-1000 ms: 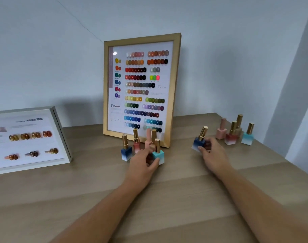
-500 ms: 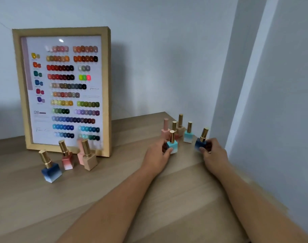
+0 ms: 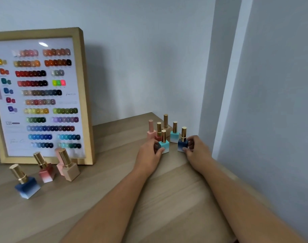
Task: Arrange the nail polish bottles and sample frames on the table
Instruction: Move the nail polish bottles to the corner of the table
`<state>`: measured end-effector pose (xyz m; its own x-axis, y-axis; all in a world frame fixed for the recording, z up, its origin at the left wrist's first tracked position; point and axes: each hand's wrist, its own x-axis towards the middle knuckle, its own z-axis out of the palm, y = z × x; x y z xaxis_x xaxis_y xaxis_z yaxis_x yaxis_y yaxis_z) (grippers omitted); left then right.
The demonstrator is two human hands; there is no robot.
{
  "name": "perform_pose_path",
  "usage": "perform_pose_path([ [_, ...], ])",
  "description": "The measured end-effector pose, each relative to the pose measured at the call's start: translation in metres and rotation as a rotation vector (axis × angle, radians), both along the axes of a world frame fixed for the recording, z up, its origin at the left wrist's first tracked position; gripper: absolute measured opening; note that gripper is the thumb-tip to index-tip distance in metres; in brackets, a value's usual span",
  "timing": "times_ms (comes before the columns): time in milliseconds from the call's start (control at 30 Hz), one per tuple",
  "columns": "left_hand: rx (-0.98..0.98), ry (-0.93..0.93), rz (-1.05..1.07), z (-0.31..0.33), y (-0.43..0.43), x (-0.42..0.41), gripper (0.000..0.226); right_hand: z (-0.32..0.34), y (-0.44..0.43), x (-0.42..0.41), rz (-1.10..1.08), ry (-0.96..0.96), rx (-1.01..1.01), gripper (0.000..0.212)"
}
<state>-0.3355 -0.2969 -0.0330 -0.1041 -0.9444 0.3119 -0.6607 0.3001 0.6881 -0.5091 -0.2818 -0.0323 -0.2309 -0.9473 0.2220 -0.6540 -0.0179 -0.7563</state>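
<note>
Near the desk's (image 3: 176, 199) far right corner, the left hand (image 3: 148, 155) pinches the base of a turquoise bottle (image 3: 164, 145), thumb in front, fingers behind. Just beside it, the right hand (image 3: 196, 149) grips a dark blue bottle (image 3: 182, 143) — both stand upright on the wood. Behind them cluster four more bottles: pink (image 3: 151, 131), red (image 3: 158, 133), beige (image 3: 166, 124) and pale turquoise (image 3: 174, 135). Well apart, along the left side, a gold sample frame (image 3: 83, 95) stands against the wall with four bottles before it — one dark blue (image 3: 26, 184).
</note>
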Motion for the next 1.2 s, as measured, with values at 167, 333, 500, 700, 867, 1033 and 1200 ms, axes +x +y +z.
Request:
perform_pose_path([
  [167, -0.007, 0.044, 0.025, -0.001, 0.017, 0.012, 0.023, 0.000, 0.014, 0.000, -0.075, -0.130, -0.114, 0.039],
  [333, -0.019, 0.050, 0.075, 0.000, 0.040, 0.042, 0.026, 0.000, 0.038, 0.016, -0.085, -0.080, -0.201, 0.032],
  [500, -0.104, 0.013, 0.117, 0.002, 0.077, 0.081, 0.017, -0.001, 0.054, 0.069, 0.133, 0.014, -0.203, 0.030],
  [700, -0.193, -0.042, 0.222, 0.007, 0.128, 0.163, 0.013, 0.000, 0.060, 0.165, 0.373, 0.040, -0.185, 0.027],
  [867, -0.179, -0.011, 0.377, 0.008, 0.153, 0.232, 0.013, 0.001, 0.065, 0.240, 0.526, -0.030, -0.240, 0.028],
  [1033, -0.136, 0.036, 0.602, 0.004, 0.150, 0.274, 0.030, -0.005, 0.055, 0.280, 0.504, -0.113, -0.173, 0.047],
  [1200, 0.005, 0.089, 0.630, 0.002, 0.132, 0.286, 0.052, -0.007, 0.041, 0.295, 0.448, -0.131, -0.104, 0.061],
])
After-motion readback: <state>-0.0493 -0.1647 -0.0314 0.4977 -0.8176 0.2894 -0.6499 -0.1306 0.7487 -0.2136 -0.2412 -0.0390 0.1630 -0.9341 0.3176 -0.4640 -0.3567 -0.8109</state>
